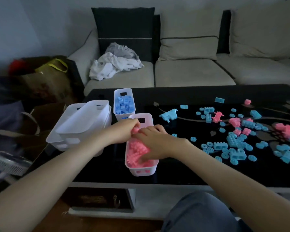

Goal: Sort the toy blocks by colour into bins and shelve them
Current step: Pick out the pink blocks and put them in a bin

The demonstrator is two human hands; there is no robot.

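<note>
- Sofa [191, 72]: stands behind the worktop with crumpled cloths [115, 66] on its left seat. It plays no part in the task.
- Worktop [182, 168]: black and glossy. It carries all the bins at its left end and the unsorted stock on its right half.
- Stack of empty white bins [84, 121]: nested and tilted, just left of the two filled bins.
- Pink-block bin [141, 174]: nearest the person and well filled, with both hands working over it.
- Blue-block bin [123, 92]: directly behind the pink bin and touching it, filled with blue blocks.
- Left hand [122, 131]: held above the far end of the pink bin, its grip closed round a pink piece [135, 130].
- Right hand [154, 141]: lies across the pink bin with fingers bent towards the left hand and thumb down among the blocks. Whether its grip holds anything cannot be told.
- Loose blocks [233, 141]: blue and pink mixed, mostly blue, spread well to the right of the bins.
- Assessment: colour sorting is in hand, with a pink piece being deposited. No bin is shelved. The next move calls for a reach right to the scatter, picking one colour only.
</note>
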